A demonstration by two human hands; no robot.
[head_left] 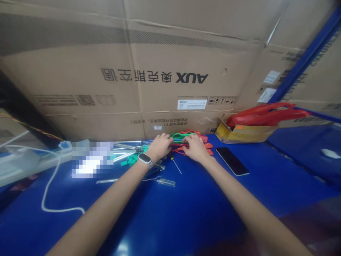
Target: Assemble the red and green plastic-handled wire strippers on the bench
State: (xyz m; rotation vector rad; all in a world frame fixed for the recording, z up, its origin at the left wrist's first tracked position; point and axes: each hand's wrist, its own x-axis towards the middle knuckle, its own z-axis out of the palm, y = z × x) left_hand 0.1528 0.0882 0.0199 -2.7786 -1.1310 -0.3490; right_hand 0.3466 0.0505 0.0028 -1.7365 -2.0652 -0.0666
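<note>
Both arms reach far forward over a blue table (186,213). My left hand (160,145), with a smartwatch (145,159) on the wrist, has its fingers curled on a dark thin tool (179,144) among red plastic handles (202,138) and green ones (178,135). My right hand (195,147) rests on the same pile with fingers bent over a red piece. Which piece each hand actually grips is too small to make out. A thin screwdriver (176,165) lies just in front of the hands.
A black phone (232,160) lies to the right of the hands. Clear-handled tools (166,182), metal rods (125,146) and green bits (130,160) lie on the left. A white cable (49,185) loops at far left. Large cardboard boxes (149,81) stand behind; a yellow box with a red bag (263,115) is at back right.
</note>
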